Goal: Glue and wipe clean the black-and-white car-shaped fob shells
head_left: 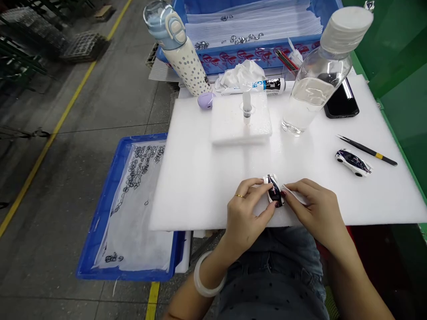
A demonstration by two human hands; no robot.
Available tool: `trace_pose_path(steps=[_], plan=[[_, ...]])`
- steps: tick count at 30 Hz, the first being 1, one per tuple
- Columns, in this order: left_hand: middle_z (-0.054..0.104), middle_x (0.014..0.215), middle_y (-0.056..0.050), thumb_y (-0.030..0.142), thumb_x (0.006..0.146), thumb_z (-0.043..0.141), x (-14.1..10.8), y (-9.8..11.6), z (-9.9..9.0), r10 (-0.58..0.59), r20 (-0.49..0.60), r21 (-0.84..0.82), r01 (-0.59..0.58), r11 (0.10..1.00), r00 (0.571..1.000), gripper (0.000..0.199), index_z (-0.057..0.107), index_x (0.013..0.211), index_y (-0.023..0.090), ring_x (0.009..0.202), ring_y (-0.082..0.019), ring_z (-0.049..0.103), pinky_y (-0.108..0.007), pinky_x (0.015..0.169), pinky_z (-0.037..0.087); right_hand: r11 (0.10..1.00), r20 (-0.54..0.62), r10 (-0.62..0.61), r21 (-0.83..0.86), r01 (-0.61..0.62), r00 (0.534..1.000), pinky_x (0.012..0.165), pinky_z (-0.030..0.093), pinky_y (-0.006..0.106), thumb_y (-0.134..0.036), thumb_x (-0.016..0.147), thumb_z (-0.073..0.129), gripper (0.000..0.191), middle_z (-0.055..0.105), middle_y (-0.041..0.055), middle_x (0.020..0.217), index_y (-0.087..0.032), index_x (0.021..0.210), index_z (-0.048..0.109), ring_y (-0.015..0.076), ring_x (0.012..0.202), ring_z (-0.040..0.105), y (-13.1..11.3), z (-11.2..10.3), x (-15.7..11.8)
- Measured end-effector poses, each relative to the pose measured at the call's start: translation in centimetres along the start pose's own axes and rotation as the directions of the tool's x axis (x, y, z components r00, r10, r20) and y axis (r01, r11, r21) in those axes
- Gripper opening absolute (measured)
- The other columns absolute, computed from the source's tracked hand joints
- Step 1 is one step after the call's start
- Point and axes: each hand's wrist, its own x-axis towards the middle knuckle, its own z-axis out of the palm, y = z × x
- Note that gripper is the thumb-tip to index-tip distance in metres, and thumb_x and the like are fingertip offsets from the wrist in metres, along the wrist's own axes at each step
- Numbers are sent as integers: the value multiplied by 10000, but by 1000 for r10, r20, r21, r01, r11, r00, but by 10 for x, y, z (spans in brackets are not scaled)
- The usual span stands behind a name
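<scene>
Near the front edge of the white foam board (196, 178), my left hand (248, 213) is closed on a small white and dark toy car (274, 191), thumb and fingers gripping its sides. My right hand (312, 206) pinches a folded white wipe (298, 194) whose tip is beside the car's right side; whether it touches the car I cannot tell. A second toy car (354, 162) of the same colours sits to the right. Black tweezers (370, 151) with a yellow band lie just behind it.
Behind my hands, a foam block (230, 120) holds an upright syringe-like tube (247, 106). A clear bottle (307, 98), a phone (343, 100), a dotted flask (188, 66) and a glue tube (273, 85) stand or lie farther back. Blue trays (125, 274) hold small dark rings.
</scene>
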Motion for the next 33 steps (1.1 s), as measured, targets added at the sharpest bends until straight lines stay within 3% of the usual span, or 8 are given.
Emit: trace_pose_path(steps=[5,14,23,27,29,31,33], plan=[[655,1256,-100,158,846,694,2,0,-2,-21,3,-32,21,999,1000,274,697,1118,189,874,-156,706,-362,864,626,998,-14,56,-38,-56,998,535,452,229,-338,935,614,191,675,12,796,-184,897,720,109,607,616,-3,4,3],[682,1233,-85,149,829,697,4,1,0,-59,-1,-26,59,998,998,274,700,1098,198,1047,-215,696,-404,927,616,1000,-22,7,-23,-8,1000,517,442,190,-295,946,601,153,673,-5,819,-185,923,707,78,630,611,-1,4,-1],[687,1206,-69,117,811,694,4,1,4,-80,-14,-36,80,996,997,280,693,1077,204,1023,-209,691,-389,899,613,998,-48,-20,-63,17,999,513,434,195,-282,932,623,128,673,-13,817,-182,914,700,71,603,593,1,5,-1],[677,1187,-64,112,816,684,6,2,2,-114,20,-45,115,992,993,268,687,1064,213,998,-200,685,-340,814,614,998,-77,-21,-63,16,997,508,428,199,-283,927,630,122,665,-17,803,-184,901,697,71,601,591,2,7,-2],[653,1227,-74,129,812,698,10,1,-4,-104,64,-23,106,994,993,333,665,1130,223,1070,-226,656,-356,833,603,999,-85,-22,-39,18,996,535,443,199,-272,930,627,111,666,-15,810,-188,906,696,76,638,605,2,6,-2],[575,1374,-105,162,792,740,17,-2,-10,1,184,25,-5,1000,983,541,576,1304,225,1258,-294,548,-446,970,550,999,-99,-30,9,31,995,582,470,195,-244,934,621,91,672,-6,840,-189,929,692,85,709,626,3,4,-5],[475,1498,-112,188,793,767,24,-7,-15,142,353,44,-167,985,925,717,454,1435,242,1382,-328,426,-517,1077,460,996,-149,-59,56,68,987,619,488,194,-197,933,616,81,674,7,868,-186,968,688,91,761,634,4,2,-9]])
